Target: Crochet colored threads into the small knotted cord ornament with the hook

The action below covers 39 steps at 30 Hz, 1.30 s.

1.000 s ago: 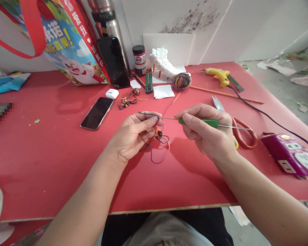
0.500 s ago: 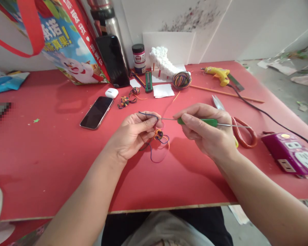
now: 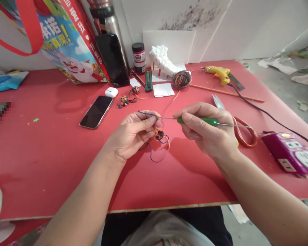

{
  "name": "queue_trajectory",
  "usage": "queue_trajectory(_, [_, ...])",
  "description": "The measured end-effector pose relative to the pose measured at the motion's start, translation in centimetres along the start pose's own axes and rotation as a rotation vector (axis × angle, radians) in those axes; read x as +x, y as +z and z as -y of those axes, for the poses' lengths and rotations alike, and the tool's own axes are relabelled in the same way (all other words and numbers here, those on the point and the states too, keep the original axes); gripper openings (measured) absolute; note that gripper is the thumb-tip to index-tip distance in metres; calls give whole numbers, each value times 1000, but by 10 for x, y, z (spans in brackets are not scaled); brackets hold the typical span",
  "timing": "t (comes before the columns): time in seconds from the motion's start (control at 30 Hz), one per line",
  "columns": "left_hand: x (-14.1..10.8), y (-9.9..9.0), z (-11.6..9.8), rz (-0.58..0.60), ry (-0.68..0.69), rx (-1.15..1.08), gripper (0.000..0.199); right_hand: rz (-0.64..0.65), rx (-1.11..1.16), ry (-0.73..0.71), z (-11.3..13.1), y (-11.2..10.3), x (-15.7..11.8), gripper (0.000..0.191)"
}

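Note:
My left hand (image 3: 136,131) pinches dark blue and orange yarn near the middle of the view. A small multicoloured crocheted piece (image 3: 159,134) hangs just below its fingertips, with a loose blue loop of yarn under it. In my right hand (image 3: 207,130) is a crochet hook with a green handle (image 3: 204,121). The hook's thin metal shaft points left, and its tip meets the yarn at my left fingertips. A strand runs back toward a multicoloured yarn ball (image 3: 181,79).
On the red table (image 3: 66,164) lie a phone (image 3: 97,112), an earphone case (image 3: 111,92), scissors (image 3: 246,133), a yellow glue gun (image 3: 218,73) with its black cord, and a purple socket box (image 3: 291,152). A white crocheted piece (image 3: 164,61) stands behind.
Both hands keep nearly the same place and grip. The hook tip and the left fingertips have shifted very slightly to the left.

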State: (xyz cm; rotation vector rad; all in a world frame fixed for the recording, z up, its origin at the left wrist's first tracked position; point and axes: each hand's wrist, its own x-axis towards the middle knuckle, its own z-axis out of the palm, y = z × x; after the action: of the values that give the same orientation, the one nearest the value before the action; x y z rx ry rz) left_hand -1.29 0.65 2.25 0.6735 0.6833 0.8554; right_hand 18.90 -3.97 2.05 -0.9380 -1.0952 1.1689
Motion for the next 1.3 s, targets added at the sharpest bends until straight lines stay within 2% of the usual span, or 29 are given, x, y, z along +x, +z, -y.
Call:
queue_trajectory(0.33, [-1,2,-1,-34,9,50,13,-9,-31,-8,0,-2,-1,13])
queue_trajectory(0.47, [-2,3,-2,-43,54,91,14,-20,-82,-40,0,-2,-1,12])
queue_trajectory(0.67, [-3,4,1,-15,11,56,17,20,88,59,1,3,2,17])
queue_trajectory(0.77, [-4,6,3,4,-15,59,16,43,92,65,0,5,2,18])
queue_trajectory(0.93, [-5,7,2,-18,6,62,19,10,48,53,0,3,1,20])
queue_trajectory(1.3, [-1,7,1,-37,33,66,10,-45,0,6,3,1,2,22])
